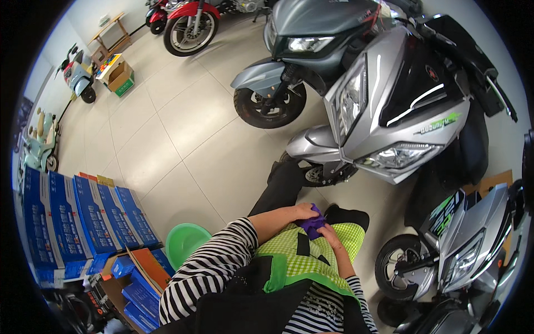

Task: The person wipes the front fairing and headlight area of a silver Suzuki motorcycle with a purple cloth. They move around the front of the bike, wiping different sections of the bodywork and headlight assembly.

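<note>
A crumpled purple cloth (312, 222) is bunched between my two hands, in front of my green checked apron (339, 245). My left hand (302, 211) grips it from the left with bent fingers. From the right, my right hand (329, 232) closes on its lower edge. The cloth covers part of the fingers of both hands. Just beyond my hands stands a silver scooter (384, 106), its front wheel close to my dark trouser leg. A green plastic basin (186, 245) sits on the floor to my left.
Blue boxes (100, 217) stand in a row at the left, beside an opened carton (119, 289) of smaller blue boxes. A grey scooter (311, 44) is ahead, another silver scooter (450, 256) at the right. Farther off are a red motorcycle (192, 28) and a green-and-white carton (119, 78).
</note>
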`<state>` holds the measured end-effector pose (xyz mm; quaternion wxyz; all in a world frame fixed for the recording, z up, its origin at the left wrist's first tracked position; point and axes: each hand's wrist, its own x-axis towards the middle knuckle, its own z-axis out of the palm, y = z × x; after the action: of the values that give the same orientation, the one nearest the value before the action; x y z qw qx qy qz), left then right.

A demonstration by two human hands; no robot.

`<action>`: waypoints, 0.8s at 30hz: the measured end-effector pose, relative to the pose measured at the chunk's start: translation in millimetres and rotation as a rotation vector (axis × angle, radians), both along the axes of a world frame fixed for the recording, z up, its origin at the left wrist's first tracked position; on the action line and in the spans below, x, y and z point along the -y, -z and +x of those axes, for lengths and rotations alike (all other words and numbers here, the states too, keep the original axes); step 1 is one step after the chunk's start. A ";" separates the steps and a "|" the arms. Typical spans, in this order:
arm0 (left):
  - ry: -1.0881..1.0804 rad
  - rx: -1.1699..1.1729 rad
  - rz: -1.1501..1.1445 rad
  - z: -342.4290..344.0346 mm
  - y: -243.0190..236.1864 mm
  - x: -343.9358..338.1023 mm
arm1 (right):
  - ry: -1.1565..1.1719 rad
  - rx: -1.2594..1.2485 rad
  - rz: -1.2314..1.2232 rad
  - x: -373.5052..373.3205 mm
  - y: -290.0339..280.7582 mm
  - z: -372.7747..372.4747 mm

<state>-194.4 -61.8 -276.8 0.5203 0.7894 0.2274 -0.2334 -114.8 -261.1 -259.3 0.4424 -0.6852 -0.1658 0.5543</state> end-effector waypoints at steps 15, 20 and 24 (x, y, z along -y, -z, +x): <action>-0.656 0.041 -0.637 9.4 -43.7 -26.2 | 0.919 -0.109 0.697 -2.7 -134.1 49.3; -0.342 0.710 0.382 -8.7 -60.8 -54.4 | 1.004 0.405 0.868 -35.6 -209.8 118.7; -0.073 0.448 0.924 -34.1 -74.5 -75.1 | 0.645 1.104 0.551 -85.7 -239.2 150.8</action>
<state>-228.5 13.4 -202.4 0.1611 0.9591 0.2170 0.0845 36.0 -175.4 -20.1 0.5935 -0.7448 -0.2894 -0.0966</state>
